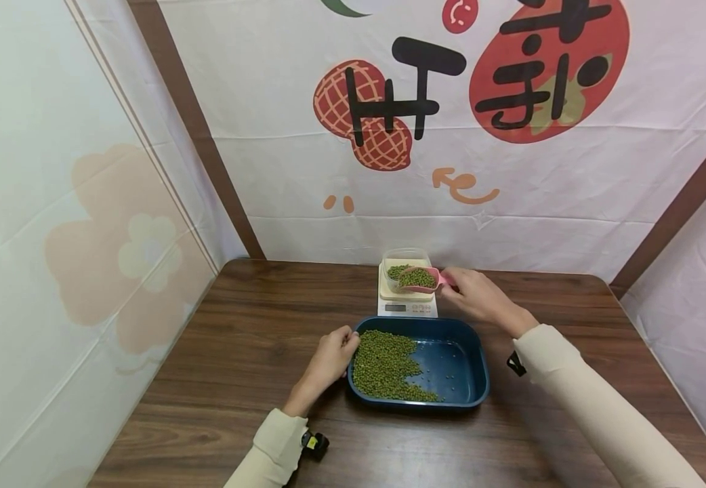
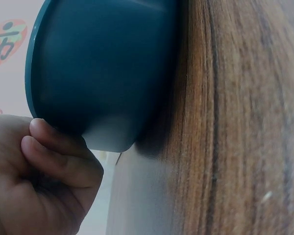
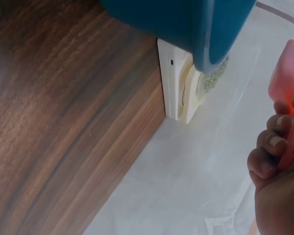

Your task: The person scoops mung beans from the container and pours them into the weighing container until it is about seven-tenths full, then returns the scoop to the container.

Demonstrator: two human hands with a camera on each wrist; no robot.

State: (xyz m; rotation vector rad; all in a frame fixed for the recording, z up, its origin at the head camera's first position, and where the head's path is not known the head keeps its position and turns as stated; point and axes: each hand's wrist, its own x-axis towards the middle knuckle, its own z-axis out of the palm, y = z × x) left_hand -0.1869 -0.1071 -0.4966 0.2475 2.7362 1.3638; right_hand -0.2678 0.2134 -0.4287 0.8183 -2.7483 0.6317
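On a brown wooden table (image 1: 255, 318), a person's right hand (image 1: 473, 293) grips the handle of a pink scoop (image 1: 436, 276) heaped with green beans (image 1: 417, 278), over a clear container (image 1: 406, 253) on a white scale (image 1: 408, 310) at the far side; whether scoop and container touch is hard to tell. Nearer, the left hand (image 1: 330, 354), fingers curled, pinches the left rim of a blue tray (image 1: 455, 352), its beans mostly at left.

I've got tray (image 1: 459, 356) on table (image 1: 267, 298), scale (image 1: 408, 308) behind it, cup (image 1: 406, 253) on scale, scoop (image 1: 433, 276) over cup. Beans (image 1: 383, 362) in cup, scoop and mostly tray's left. Left hand (image 1: 330, 356) at tray's left rim, right hand (image 1: 478, 295) right of cup.
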